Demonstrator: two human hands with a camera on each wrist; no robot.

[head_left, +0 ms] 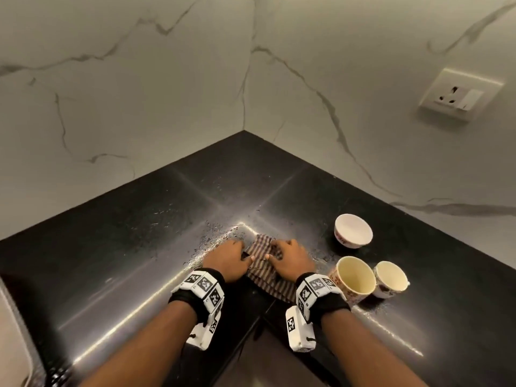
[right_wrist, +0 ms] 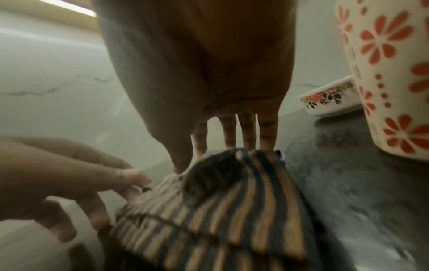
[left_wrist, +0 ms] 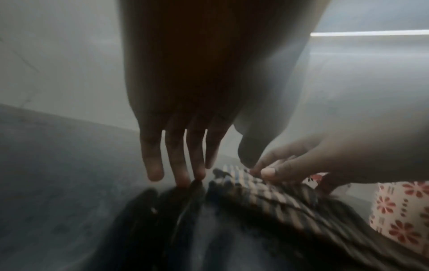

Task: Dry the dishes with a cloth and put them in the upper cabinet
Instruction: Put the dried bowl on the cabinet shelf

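A: Nearest item?
B: Striped cloth (head_left: pixel 265 272), bunched on black counter (head_left: pixel 125 247), near edge draped over counter lip.

A: Hands?
B: Left hand (head_left: pixel 227 259) at cloth's left edge, fingers (left_wrist: pixel 153 165) nearly straight, tips touching fabric; whether pinching, cannot tell. Right hand (head_left: pixel 291 261) atop cloth, fingers curled, pinching fabric.

A: Right of cloth?
B: Tall floral cup (head_left: pixel 354 277), upright, just beside right wrist. Smaller cup (head_left: pixel 389 279) beside it, further right.

A: Farther back?
B: Floral bowl (head_left: pixel 353 231), upright, apart from cups. Water droplets (head_left: pixel 215 233) left of cloth. Marble wall (head_left: pixel 139 93); socket (head_left: pixel 460 94) far right.
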